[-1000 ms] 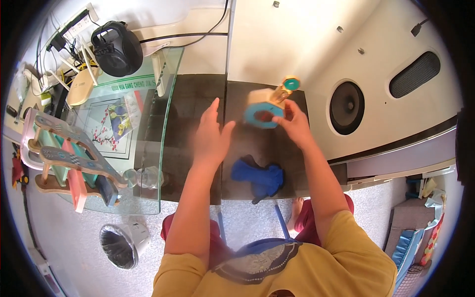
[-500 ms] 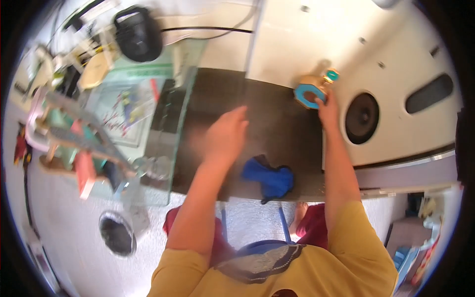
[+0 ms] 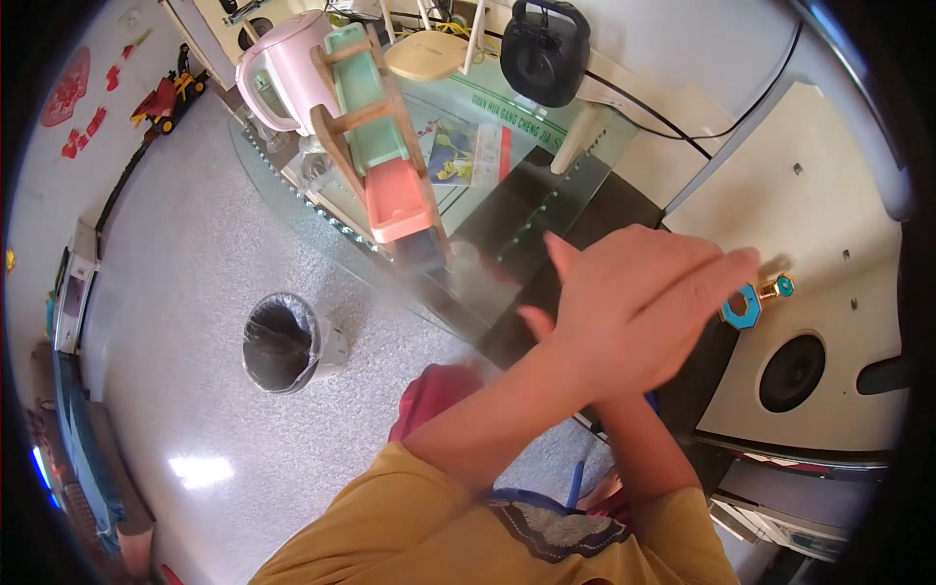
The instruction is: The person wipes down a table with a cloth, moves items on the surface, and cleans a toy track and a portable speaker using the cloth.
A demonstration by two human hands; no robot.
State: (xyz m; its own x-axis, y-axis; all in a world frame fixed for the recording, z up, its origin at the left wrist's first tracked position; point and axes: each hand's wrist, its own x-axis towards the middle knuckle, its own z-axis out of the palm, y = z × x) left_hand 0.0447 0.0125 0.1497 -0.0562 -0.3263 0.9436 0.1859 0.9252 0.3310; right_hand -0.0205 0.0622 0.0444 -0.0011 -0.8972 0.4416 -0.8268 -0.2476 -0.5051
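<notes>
My left hand (image 3: 643,317) is raised close in front of me, its back toward me and its fingers stretched to the right. Behind it my right hand (image 3: 560,257) is mostly hidden; two spread fingertips show at the left side. The hands overlap, and neither shows an object in it. Just beyond my left fingertips sits an octagonal turquoise and gold ornament (image 3: 742,308) with a gold neck, beside the white panel. A sliver of blue cloth (image 3: 651,400) peeks out by my right forearm, mostly covered.
On the glass tabletop (image 3: 458,210) stand a pink kettle (image 3: 292,73), a wooden rack with pastel trays (image 3: 375,127) and a black speaker (image 3: 546,58). A lined waste bin (image 3: 336,346) stands on the floor. The white panel holds a round speaker (image 3: 792,372) at right.
My right hand has let go of the ornament and come left behind my left hand, which has risen and swung right. The view has turned left, showing more floor.
</notes>
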